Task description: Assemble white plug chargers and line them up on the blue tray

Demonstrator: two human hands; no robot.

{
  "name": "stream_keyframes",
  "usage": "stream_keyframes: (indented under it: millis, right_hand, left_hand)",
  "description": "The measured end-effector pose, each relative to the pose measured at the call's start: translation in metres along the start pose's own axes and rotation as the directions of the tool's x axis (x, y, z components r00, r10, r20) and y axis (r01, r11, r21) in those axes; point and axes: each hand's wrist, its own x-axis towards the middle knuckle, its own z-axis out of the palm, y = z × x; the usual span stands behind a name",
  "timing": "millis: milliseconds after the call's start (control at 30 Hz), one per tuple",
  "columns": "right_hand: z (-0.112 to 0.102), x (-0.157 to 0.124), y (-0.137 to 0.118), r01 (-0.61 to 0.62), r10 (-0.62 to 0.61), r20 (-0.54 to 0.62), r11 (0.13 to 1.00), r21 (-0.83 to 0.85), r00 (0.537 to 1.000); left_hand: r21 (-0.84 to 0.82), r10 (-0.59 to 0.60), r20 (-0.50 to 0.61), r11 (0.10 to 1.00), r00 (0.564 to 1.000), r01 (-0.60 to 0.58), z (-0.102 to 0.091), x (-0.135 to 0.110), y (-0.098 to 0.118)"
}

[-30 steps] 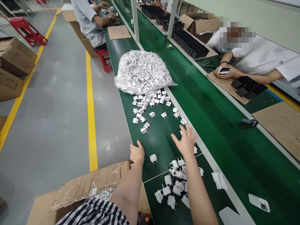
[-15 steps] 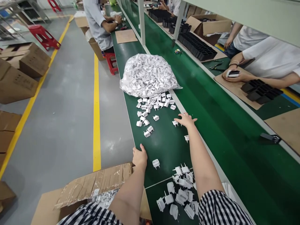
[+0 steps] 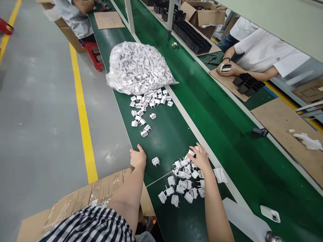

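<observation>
My left hand point(image 3: 138, 158) is closed around the left edge of the green table point(image 3: 169, 136), thumb up. Over the far side of a heap of white plug pieces point(image 3: 185, 171) with metal pins, my right hand point(image 3: 199, 158) lies with its fingers apart and bent, touching a plug piece point(image 3: 191, 153). One single plug piece point(image 3: 155, 161) lies between my hands. Farther up stands a big clear plastic bag point(image 3: 141, 69) full of the same plug pieces, and a loose group of them point(image 3: 143, 104) is spread in front of it.
A green conveyor belt point(image 3: 209, 124) runs along the right, with a white case point(image 3: 270, 214) on it. An open cardboard box point(image 3: 83, 195) stands at lower left. Across the belt a co-worker's hands point(image 3: 230, 70) hold a black-and-white item beside black trays point(image 3: 248, 84).
My right hand has come nearer, bringing a few plug pieces from the table's right side to the near heap. My left hand stays at the edge. The view has shifted.
</observation>
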Motion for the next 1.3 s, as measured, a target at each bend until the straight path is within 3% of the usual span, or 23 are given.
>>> stream_keyframes:
  millis: [167,233,300,400,567,633,700,800,933,1033,1300]
  right_hand:
    - [0.004,-0.043,0.020,-0.076,0.080,0.098,0.996,-0.038,0.992]
    - [-0.007,-0.044,0.018,-0.088,0.089,0.070,0.996,-0.018,0.994]
    - [-0.021,-0.030,-0.001,-0.036,0.037,-0.023,0.999,0.027,0.999]
    - [-0.035,0.013,-0.069,0.159,-0.151,-0.121,0.986,0.060,0.981]
    - [-0.027,0.105,-0.225,0.430,-0.425,-0.103,0.903,0.024,0.899]
    - [-0.023,0.134,-0.265,0.446,-0.440,-0.110,0.894,0.036,0.891]
    - [-0.021,0.155,-0.283,0.414,-0.410,-0.070,0.908,0.060,0.909]
    - [-0.018,0.167,-0.278,0.402,-0.402,-0.004,0.915,0.031,0.915]
    - [-0.008,0.148,-0.244,0.458,-0.458,-0.023,0.889,-0.024,0.889]
    - [0.002,0.120,-0.213,0.463,-0.465,-0.070,0.886,-0.035,0.883]
    - [0.030,0.018,-0.124,0.318,-0.321,-0.053,0.946,-0.066,0.945]
  left_hand:
    - [0.001,0.005,-0.001,1.000,1.000,-0.005,-0.001,0.000,0.000]
    - [0.002,0.001,-0.002,1.000,1.000,-0.001,-0.001,-0.001,0.000]
    - [0.001,0.000,0.002,1.000,1.000,0.000,-0.002,-0.001,0.001]
    - [-0.005,0.003,0.012,1.000,1.000,-0.003,-0.003,-0.001,0.001]
    - [-0.024,-0.011,0.017,1.000,1.000,0.012,-0.002,0.002,0.001]
    - [-0.031,-0.015,0.019,0.999,1.000,0.016,-0.001,0.004,0.000]
    - [-0.034,-0.014,0.017,0.999,1.000,0.015,0.001,0.005,-0.001]
    - [-0.031,-0.006,0.006,1.000,1.000,0.006,0.002,0.006,-0.002]
    - [-0.029,-0.004,-0.006,1.000,1.000,0.003,0.002,0.005,-0.002]
    - [-0.034,-0.002,-0.012,0.999,1.000,0.002,0.001,0.004,-0.002]
    - [-0.028,0.019,-0.019,0.999,1.000,-0.020,0.002,0.002,-0.003]
